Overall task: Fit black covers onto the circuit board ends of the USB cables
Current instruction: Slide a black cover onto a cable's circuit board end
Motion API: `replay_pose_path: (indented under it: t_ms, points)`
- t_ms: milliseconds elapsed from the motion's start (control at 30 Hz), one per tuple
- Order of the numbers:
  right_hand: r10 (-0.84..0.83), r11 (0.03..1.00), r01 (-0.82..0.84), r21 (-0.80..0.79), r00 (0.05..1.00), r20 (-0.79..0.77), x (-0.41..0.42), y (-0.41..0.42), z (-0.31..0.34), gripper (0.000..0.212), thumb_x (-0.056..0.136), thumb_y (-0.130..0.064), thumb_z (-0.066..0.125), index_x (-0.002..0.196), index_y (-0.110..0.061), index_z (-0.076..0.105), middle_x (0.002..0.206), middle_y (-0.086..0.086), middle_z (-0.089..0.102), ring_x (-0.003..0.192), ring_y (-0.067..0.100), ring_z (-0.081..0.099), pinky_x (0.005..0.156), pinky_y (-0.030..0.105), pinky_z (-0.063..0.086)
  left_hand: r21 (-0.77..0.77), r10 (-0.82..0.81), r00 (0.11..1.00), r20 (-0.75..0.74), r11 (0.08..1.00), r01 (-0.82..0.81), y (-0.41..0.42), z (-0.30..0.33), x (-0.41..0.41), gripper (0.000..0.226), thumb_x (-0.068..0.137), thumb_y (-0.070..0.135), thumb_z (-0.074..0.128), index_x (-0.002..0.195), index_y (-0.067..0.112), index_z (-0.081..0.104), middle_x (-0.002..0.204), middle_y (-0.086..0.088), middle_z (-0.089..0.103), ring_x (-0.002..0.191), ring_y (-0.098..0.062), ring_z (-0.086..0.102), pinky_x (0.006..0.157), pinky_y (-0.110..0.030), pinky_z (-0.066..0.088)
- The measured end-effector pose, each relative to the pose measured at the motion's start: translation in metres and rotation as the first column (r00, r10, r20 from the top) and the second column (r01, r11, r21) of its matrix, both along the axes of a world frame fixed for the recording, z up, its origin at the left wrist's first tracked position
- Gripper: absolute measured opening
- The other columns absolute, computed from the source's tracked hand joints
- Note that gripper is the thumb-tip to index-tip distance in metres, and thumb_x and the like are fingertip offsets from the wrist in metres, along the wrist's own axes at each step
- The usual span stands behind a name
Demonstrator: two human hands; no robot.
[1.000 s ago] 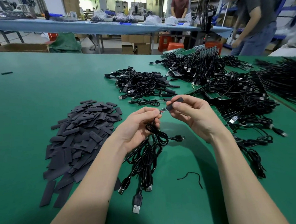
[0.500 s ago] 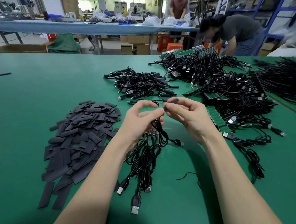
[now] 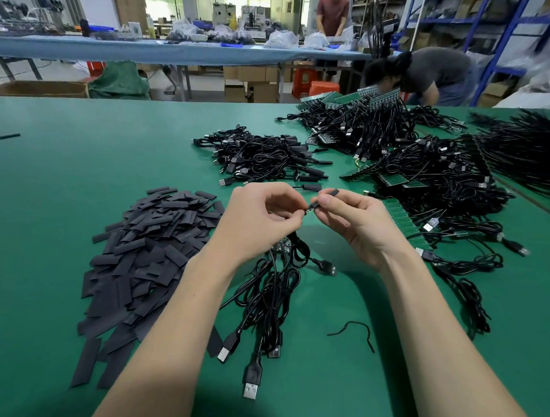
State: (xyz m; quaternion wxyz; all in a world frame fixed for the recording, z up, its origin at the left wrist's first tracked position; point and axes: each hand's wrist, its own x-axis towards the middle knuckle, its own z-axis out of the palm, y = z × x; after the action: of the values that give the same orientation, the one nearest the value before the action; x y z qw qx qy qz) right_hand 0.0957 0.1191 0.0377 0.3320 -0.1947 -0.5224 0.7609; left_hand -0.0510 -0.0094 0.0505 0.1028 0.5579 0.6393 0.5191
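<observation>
My left hand (image 3: pixel 261 221) pinches the small circuit board end (image 3: pixel 309 209) of a USB cable, while a bundle of black USB cables (image 3: pixel 272 297) hangs below it onto the green table. My right hand (image 3: pixel 357 223) pinches a black cover (image 3: pixel 330 193) between thumb and fingers, its near end right at the board's tip. How far the board sits inside the cover is hidden by my fingers.
A heap of flat black covers (image 3: pixel 142 256) lies left of my hands. Covered cables (image 3: pixel 264 158) are piled behind them. Cables on green circuit boards (image 3: pixel 425 175) spread to the right. A loose black tie (image 3: pixel 353 330) lies near my right forearm. A person (image 3: pixel 426 73) bends at the far edge.
Both hands have risen slightly and come together again. The cover's end now meets the board tip held by my left hand. The person at the far edge has bent lower.
</observation>
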Motion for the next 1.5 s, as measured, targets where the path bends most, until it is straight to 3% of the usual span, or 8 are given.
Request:
replay_pose_path:
  t_ms: [167,300,667,1033,1267,1500]
  points:
    - [0.008,0.997,-0.010,-0.080,1.000,-0.024,0.003,0.002,0.000,0.009,0.071,-0.011,0.080,0.079,-0.007,0.080,0.089,0.010,0.076,0.080,0.013,0.073,0.073,0.016,0.057,0.043,-0.041,0.997,-0.060,0.998,0.044,0.000,0.000,0.002,0.013,0.084,0.006,0.077,0.090,0.017,0.079,0.082,0.008,0.077,0.077,-0.004,0.073,0.076,-0.019,0.058]
    - [0.001,0.989,-0.008,-0.146,0.999,-0.045,0.004,0.003,0.000,0.012,0.073,-0.009,0.078,0.084,-0.003,0.078,0.090,0.011,0.076,0.078,0.013,0.073,0.070,0.016,0.057,0.079,0.006,1.000,-0.016,0.997,-0.005,0.001,-0.004,0.003,0.011,0.083,0.010,0.080,0.089,0.018,0.078,0.080,0.008,0.077,0.078,-0.003,0.073,0.073,-0.018,0.057]
    - [0.056,0.992,-0.059,-0.113,0.998,-0.029,0.005,0.001,0.001,0.009,0.074,-0.010,0.079,0.083,-0.008,0.081,0.093,0.011,0.077,0.080,0.012,0.073,0.071,0.015,0.057,0.088,-0.018,1.000,-0.016,0.996,0.019,0.001,-0.010,0.001,0.008,0.083,0.007,0.080,0.088,0.013,0.079,0.080,0.006,0.077,0.076,-0.008,0.074,0.077,-0.025,0.060]
    - [0.020,0.994,-0.024,-0.106,0.999,-0.041,0.001,-0.004,0.001,0.013,0.076,-0.014,0.079,0.088,-0.010,0.079,0.095,0.008,0.076,0.080,0.011,0.072,0.071,0.015,0.057,0.106,-0.034,0.999,-0.008,0.994,0.034,0.002,-0.010,0.004,0.011,0.082,0.002,0.079,0.088,0.011,0.080,0.079,0.005,0.077,0.072,-0.008,0.073,0.075,-0.020,0.059]
    - [0.091,0.995,-0.091,-0.047,0.996,-0.003,0.003,-0.004,0.002,0.012,0.074,-0.013,0.080,0.085,-0.013,0.081,0.096,0.010,0.077,0.086,0.014,0.073,0.075,0.017,0.057,0.088,-0.075,0.991,0.112,0.994,0.066,0.004,-0.013,0.003,0.010,0.083,0.002,0.079,0.088,0.011,0.080,0.081,0.001,0.078,0.076,-0.018,0.075,0.079,-0.036,0.062]
    - [0.092,0.996,-0.092,0.003,0.995,0.043,0.001,-0.006,0.002,0.017,0.071,-0.015,0.081,0.088,-0.011,0.080,0.094,0.011,0.076,0.081,0.015,0.073,0.073,0.017,0.057,0.110,-0.107,0.957,0.271,0.991,0.080,0.006,-0.018,0.004,0.014,0.082,0.001,0.080,0.088,0.011,0.074,0.081,-0.003,0.078,0.076,-0.017,0.077,0.071,-0.020,0.058]
